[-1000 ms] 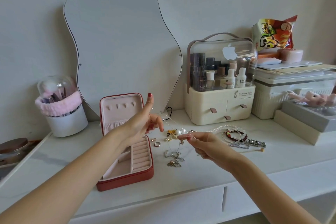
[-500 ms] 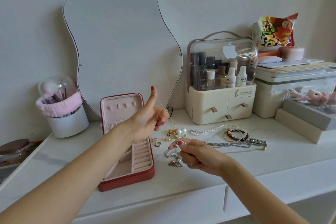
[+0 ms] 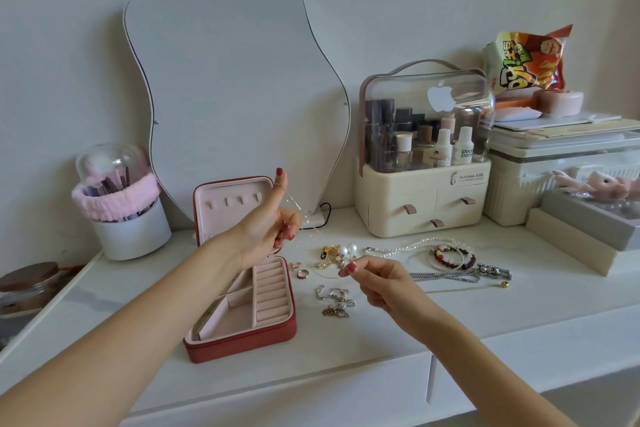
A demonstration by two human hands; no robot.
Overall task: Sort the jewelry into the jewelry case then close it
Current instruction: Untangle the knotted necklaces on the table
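The red jewelry case [image 3: 242, 340] lies open on the white table with its pink-lined lid upright. My left hand [image 3: 270, 229] is raised in front of the lid, thumb up, holding a thin gold chain [image 3: 294, 206] that runs over the thumb. My right hand [image 3: 377, 282] pinches the chain's other end just above the heap of earrings and pearls [image 3: 337, 255]. Loose on the table are a ring [image 3: 302, 274], a silver charm bracelet [image 3: 334, 302], a pearl necklace [image 3: 408, 246], beaded bracelets [image 3: 450, 256] and a silver chain [image 3: 450, 277].
A wavy mirror [image 3: 235, 87] leans on the wall behind the case. A brush holder [image 3: 121, 215] stands at left, a cosmetics organizer [image 3: 424, 163] at right, with boxes [image 3: 571, 236] and a snack bag [image 3: 526, 59] beyond it. The table's front edge runs below my arms.
My left hand rose with its thumb up and the chain now drapes over it. My right hand dropped and shifted left toward the earring heap, still pinching the chain.
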